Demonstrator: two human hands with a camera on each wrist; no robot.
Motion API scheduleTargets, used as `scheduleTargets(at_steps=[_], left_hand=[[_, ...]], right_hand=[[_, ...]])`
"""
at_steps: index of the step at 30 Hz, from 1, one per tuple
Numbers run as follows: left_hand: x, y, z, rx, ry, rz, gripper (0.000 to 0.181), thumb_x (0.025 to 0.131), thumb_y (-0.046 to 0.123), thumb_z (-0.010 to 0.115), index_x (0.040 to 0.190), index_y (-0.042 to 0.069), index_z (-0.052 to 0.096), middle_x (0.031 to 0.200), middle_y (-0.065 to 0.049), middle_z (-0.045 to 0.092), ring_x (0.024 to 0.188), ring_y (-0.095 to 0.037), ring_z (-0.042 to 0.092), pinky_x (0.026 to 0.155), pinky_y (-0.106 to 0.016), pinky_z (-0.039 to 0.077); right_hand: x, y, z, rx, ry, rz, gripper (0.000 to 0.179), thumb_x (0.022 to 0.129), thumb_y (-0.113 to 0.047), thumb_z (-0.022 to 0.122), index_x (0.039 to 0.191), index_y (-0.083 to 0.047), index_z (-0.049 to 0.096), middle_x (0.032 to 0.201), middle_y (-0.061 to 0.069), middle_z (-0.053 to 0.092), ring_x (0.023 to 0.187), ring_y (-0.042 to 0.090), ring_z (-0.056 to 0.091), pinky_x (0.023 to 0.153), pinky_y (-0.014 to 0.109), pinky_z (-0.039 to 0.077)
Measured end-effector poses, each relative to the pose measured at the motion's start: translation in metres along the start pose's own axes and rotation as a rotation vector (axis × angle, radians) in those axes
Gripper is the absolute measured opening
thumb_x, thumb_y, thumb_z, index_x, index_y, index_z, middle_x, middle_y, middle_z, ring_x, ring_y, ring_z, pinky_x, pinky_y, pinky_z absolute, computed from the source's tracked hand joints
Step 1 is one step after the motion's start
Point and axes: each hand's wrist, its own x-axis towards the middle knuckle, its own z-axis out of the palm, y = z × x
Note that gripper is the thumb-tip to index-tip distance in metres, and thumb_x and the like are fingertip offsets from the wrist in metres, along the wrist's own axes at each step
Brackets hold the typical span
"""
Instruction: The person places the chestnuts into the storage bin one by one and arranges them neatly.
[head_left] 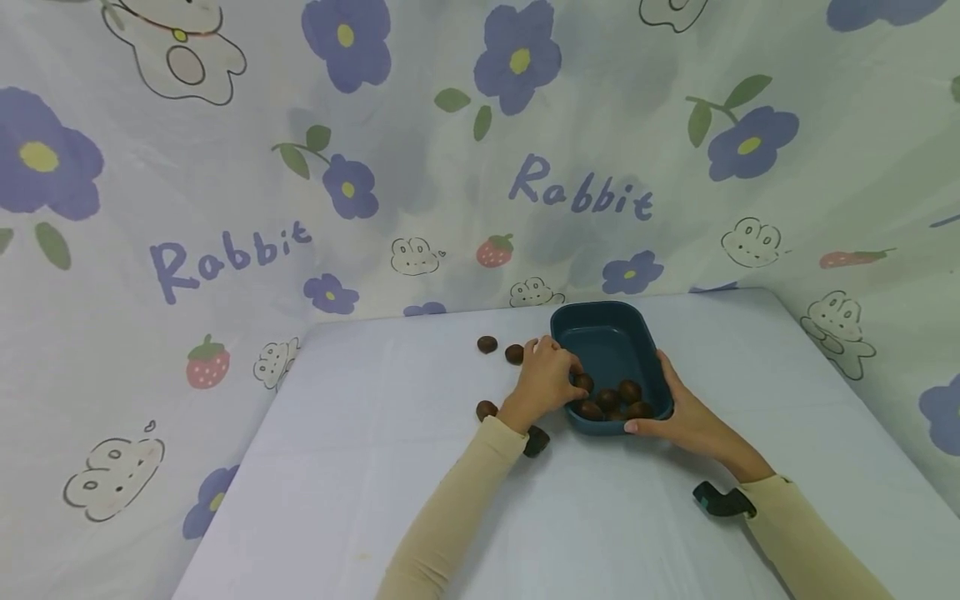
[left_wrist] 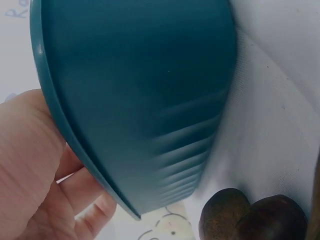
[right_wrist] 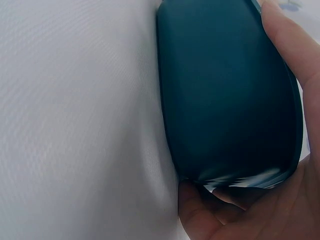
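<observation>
A dark teal rectangular container [head_left: 606, 350] holds several brown chestnuts [head_left: 607, 401] gathered at its near end. My left hand [head_left: 546, 377] reaches over the container's left rim, thumb and forefinger around a chestnut [head_left: 582, 382] just inside. In the left wrist view, that hand [left_wrist: 30, 165] curls over the rim, and its fingertips are partly hidden behind the wall. My right hand [head_left: 693, 417] grips the near right corner, thumb along the front and fingers along the right side. The right wrist view shows this hand [right_wrist: 270, 215] wrapped around the container's outer wall [right_wrist: 225, 95].
Left of the container, loose chestnuts lie on the white tabletop [head_left: 360, 467], one [head_left: 487, 344] toward the back and another [head_left: 487, 409] by the left wrist. A patterned curtain [head_left: 420, 167] hangs behind. Each wrist carries a small dark camera [head_left: 723, 500].
</observation>
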Motion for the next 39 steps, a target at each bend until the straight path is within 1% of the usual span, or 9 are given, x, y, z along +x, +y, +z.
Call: scheduleTargets(at_steps=[5, 9, 15, 19, 24, 31, 34, 37, 39], left_hand=[[0.001, 0.003, 0.001, 0.013, -0.014, -0.002, 0.03, 0.081, 0.044, 0.088, 0.105, 0.026, 0.083, 0.11, 0.006, 0.077, 0.123, -0.022, 0.055, 0.121, -0.059, 0.032], [0.002, 0.005, 0.002, 0.006, -0.037, 0.001, 0.031, 0.08, 0.044, 0.089, 0.105, 0.026, 0.083, 0.11, 0.006, 0.077, 0.122, -0.021, 0.055, 0.121, -0.062, 0.029], [0.0, 0.007, 0.004, -0.026, -0.077, -0.014, 0.032, 0.08, 0.045, 0.088, 0.107, 0.027, 0.082, 0.112, 0.007, 0.077, 0.117, -0.017, 0.057, 0.12, -0.059, 0.03], [0.0, 0.007, 0.005, -0.032, -0.069, -0.013, 0.031, 0.08, 0.045, 0.089, 0.105, 0.027, 0.083, 0.109, 0.007, 0.077, 0.113, -0.016, 0.058, 0.118, -0.059, 0.031], [0.001, 0.007, 0.005, -0.039, -0.066, -0.001, 0.03, 0.079, 0.045, 0.089, 0.103, 0.026, 0.083, 0.104, 0.007, 0.077, 0.108, -0.015, 0.057, 0.118, -0.059, 0.029], [0.002, 0.006, 0.004, -0.054, -0.078, 0.011, 0.029, 0.081, 0.046, 0.087, 0.103, 0.027, 0.083, 0.102, 0.008, 0.076, 0.109, -0.015, 0.057, 0.12, -0.062, 0.025], [0.0, 0.002, 0.005, -0.11, -0.053, 0.018, 0.03, 0.084, 0.047, 0.084, 0.107, 0.026, 0.082, 0.106, 0.01, 0.076, 0.115, -0.014, 0.059, 0.124, -0.066, 0.019], [-0.004, -0.005, 0.001, -0.199, 0.017, 0.029, 0.033, 0.088, 0.045, 0.081, 0.114, 0.023, 0.08, 0.114, 0.006, 0.077, 0.12, -0.017, 0.062, 0.124, -0.069, 0.017], [-0.008, -0.011, -0.005, -0.267, 0.076, 0.041, 0.035, 0.09, 0.042, 0.08, 0.117, 0.019, 0.079, 0.117, 0.002, 0.077, 0.121, -0.02, 0.064, 0.124, -0.068, 0.021]], right_hand=[[-0.001, 0.0, -0.001, 0.001, 0.0, 0.004, 0.133, 0.084, -0.044, 0.083, 0.163, -0.022, -0.022, 0.174, 0.022, -0.005, 0.154, 0.06, 0.012, 0.11, 0.081, 0.026], [-0.001, 0.001, -0.001, 0.005, -0.004, 0.008, 0.134, 0.084, -0.044, 0.083, 0.163, -0.021, -0.022, 0.174, 0.022, -0.006, 0.154, 0.06, 0.012, 0.11, 0.081, 0.026], [-0.001, -0.001, 0.0, 0.02, -0.011, -0.005, 0.134, 0.084, -0.041, 0.084, 0.163, -0.021, -0.022, 0.174, 0.022, -0.007, 0.154, 0.06, 0.011, 0.11, 0.081, 0.026], [-0.002, -0.004, -0.001, 0.026, -0.014, -0.011, 0.133, 0.084, -0.04, 0.084, 0.163, -0.023, -0.022, 0.174, 0.021, -0.007, 0.155, 0.059, 0.011, 0.11, 0.081, 0.027], [-0.003, -0.004, -0.003, 0.014, -0.015, -0.001, 0.133, 0.085, -0.042, 0.083, 0.163, -0.023, -0.023, 0.174, 0.022, -0.007, 0.154, 0.06, 0.011, 0.109, 0.082, 0.027], [-0.002, -0.003, -0.002, 0.017, -0.012, -0.005, 0.133, 0.085, -0.042, 0.083, 0.163, -0.021, -0.022, 0.174, 0.022, -0.008, 0.154, 0.061, 0.011, 0.11, 0.082, 0.026], [-0.002, -0.003, -0.002, 0.014, -0.013, -0.002, 0.133, 0.085, -0.042, 0.083, 0.163, -0.02, -0.023, 0.174, 0.022, -0.008, 0.154, 0.061, 0.011, 0.109, 0.082, 0.027], [-0.002, -0.004, -0.003, 0.002, -0.015, 0.001, 0.133, 0.085, -0.043, 0.083, 0.163, -0.021, -0.023, 0.174, 0.023, -0.008, 0.153, 0.061, 0.012, 0.108, 0.082, 0.028], [-0.002, -0.004, -0.003, -0.002, -0.016, 0.0, 0.133, 0.085, -0.043, 0.083, 0.163, -0.021, -0.023, 0.174, 0.023, -0.007, 0.153, 0.061, 0.012, 0.108, 0.082, 0.028]])
